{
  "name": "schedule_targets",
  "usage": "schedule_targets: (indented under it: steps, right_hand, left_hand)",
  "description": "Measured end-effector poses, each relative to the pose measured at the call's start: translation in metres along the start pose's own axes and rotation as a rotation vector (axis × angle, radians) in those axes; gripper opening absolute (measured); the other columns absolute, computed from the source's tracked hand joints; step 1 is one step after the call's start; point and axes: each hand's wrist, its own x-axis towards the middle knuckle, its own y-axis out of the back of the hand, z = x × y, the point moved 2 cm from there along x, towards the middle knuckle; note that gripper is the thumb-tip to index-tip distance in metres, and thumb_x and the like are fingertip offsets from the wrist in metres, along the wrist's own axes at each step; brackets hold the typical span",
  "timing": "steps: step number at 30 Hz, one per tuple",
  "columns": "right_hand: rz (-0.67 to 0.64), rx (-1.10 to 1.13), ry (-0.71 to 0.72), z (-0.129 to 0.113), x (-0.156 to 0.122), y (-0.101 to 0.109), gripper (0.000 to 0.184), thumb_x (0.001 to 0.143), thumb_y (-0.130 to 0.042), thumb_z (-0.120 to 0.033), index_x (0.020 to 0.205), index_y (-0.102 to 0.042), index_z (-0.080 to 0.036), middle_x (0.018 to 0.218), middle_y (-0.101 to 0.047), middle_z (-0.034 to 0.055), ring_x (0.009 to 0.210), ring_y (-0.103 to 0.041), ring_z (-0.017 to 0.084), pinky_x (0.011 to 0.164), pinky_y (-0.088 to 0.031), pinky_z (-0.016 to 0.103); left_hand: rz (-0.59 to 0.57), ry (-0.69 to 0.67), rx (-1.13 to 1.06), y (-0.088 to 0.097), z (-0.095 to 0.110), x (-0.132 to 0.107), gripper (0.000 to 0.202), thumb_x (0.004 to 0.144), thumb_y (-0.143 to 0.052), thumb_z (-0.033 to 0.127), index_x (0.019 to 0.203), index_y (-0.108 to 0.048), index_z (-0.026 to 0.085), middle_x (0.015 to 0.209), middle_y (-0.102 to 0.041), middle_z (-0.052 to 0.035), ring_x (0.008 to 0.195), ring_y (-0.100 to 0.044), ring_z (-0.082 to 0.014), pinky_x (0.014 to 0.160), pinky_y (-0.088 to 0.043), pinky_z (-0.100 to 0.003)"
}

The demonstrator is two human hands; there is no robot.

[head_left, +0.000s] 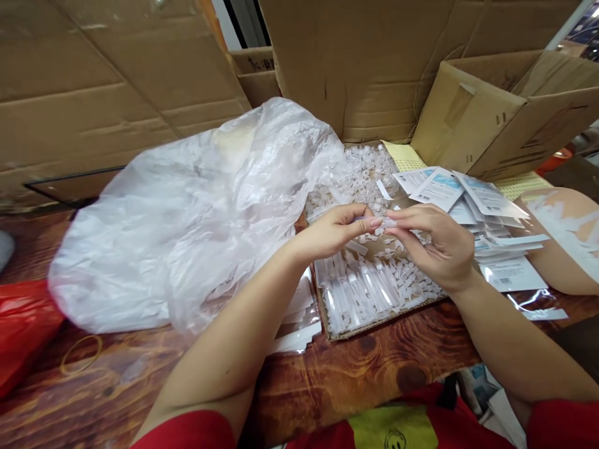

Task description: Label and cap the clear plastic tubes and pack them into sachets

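My left hand [344,229] is closed around a small clear plastic tube [387,222], its thumb laid along the side. The fingertips of my right hand [433,240] pinch the tube's other end, where a small cap may sit; the detail is too fine to tell. Both hands are above a shallow cardboard tray [333,335]. In the tray's front part lie several clear tubes [362,290] side by side. Many small whitish plastic caps [369,165] are heaped at its back, with more little pieces [416,284] at the front right.
A large translucent plastic bag [196,212] spreads left of the tray. Printed packets [505,271] are piled to the right, near an open cardboard box [472,118]. A red bag [23,324] and a rubber band [82,355] lie on the wooden table [397,362] at left.
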Motion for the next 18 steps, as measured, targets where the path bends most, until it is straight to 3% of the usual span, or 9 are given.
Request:
schedule_targets:
  steps: [2, 5, 7, 9, 11, 14, 18]
  right_hand:
    - [-0.012, 0.01, -0.169, 0.0031, -0.0039, -0.0005, 0.021, 0.096, -0.071, -0.024, 0.115, -0.064, -0.029, 0.099, -0.078, 0.0024, 0.085, -0.077, 0.019, 0.076, -0.062, 0.034]
    - [-0.107, 0.063, -0.316, 0.008, -0.0072, -0.0026, 0.039, 0.098, -0.068, -0.039, 0.132, -0.053, -0.027, 0.101, -0.075, 0.004, 0.083, -0.075, 0.019, 0.067, -0.061, 0.032]
    - [-0.156, 0.054, -0.248, 0.0074, -0.005, -0.0025, 0.033, 0.097, -0.068, -0.039, 0.125, -0.055, -0.026, 0.103, -0.074, 0.0057, 0.089, -0.074, 0.021, 0.073, -0.06, 0.034]
    - [-0.173, 0.006, -0.217, 0.0061, -0.0019, -0.0008, 0.01, 0.102, -0.059, -0.035, 0.104, -0.061, -0.025, 0.088, -0.072, 0.0031, 0.081, -0.072, 0.018, 0.071, -0.058, 0.032]
    - [-0.193, -0.027, -0.286, 0.006, -0.0001, 0.0014, 0.014, 0.104, -0.054, -0.035, 0.097, -0.061, -0.025, 0.078, -0.068, 0.0007, 0.067, -0.066, 0.015, 0.062, -0.053, 0.03]
    - [-0.209, -0.05, -0.331, 0.0053, -0.0001, 0.0042, 0.019, 0.099, -0.062, -0.04, 0.108, -0.061, -0.024, 0.089, -0.07, 0.0038, 0.069, -0.065, 0.016, 0.061, -0.051, 0.03]
    - [-0.29, -0.082, -0.386, 0.0065, -0.002, 0.0039, 0.024, 0.103, -0.053, -0.043, 0.093, -0.062, -0.024, 0.074, -0.065, 0.0006, 0.061, -0.059, 0.015, 0.06, -0.046, 0.03]
  left_hand:
    - [-0.003, 0.008, 0.007, -0.0008, -0.0006, 0.0008, 0.037, 0.089, -0.061, 0.053, 0.081, -0.059, 0.017, 0.079, -0.056, 0.0004, 0.077, -0.05, -0.0134, 0.075, -0.04, -0.028]
    - [-0.018, 0.052, 0.01, -0.0034, -0.0043, 0.0023, 0.042, 0.088, -0.061, 0.059, 0.08, -0.058, 0.018, 0.078, -0.054, 0.0011, 0.075, -0.049, -0.0136, 0.074, -0.039, -0.029]
    - [-0.028, 0.067, 0.003, -0.0055, -0.0061, 0.0028, 0.045, 0.087, -0.06, 0.062, 0.081, -0.058, 0.018, 0.078, -0.053, 0.0013, 0.075, -0.049, -0.0139, 0.074, -0.039, -0.029]
    - [-0.05, 0.076, 0.016, -0.0073, -0.0068, 0.0029, 0.045, 0.088, -0.059, 0.062, 0.081, -0.059, 0.018, 0.078, -0.052, 0.0012, 0.076, -0.048, -0.0141, 0.075, -0.039, -0.03]
    - [-0.06, 0.083, 0.023, -0.0077, -0.0067, 0.0025, 0.043, 0.089, -0.057, 0.061, 0.079, -0.058, 0.018, 0.076, -0.05, 0.0017, 0.074, -0.047, -0.0137, 0.075, -0.039, -0.03]
    - [-0.05, 0.086, -0.011, -0.0052, -0.006, 0.0016, 0.043, 0.09, -0.056, 0.06, 0.078, -0.057, 0.019, 0.075, -0.048, 0.0024, 0.073, -0.044, -0.0131, 0.074, -0.038, -0.03]
    - [-0.062, 0.094, -0.015, -0.0023, -0.0062, 0.0011, 0.045, 0.089, -0.058, 0.063, 0.078, -0.057, 0.019, 0.075, -0.047, 0.0023, 0.074, -0.043, -0.0136, 0.075, -0.037, -0.03]
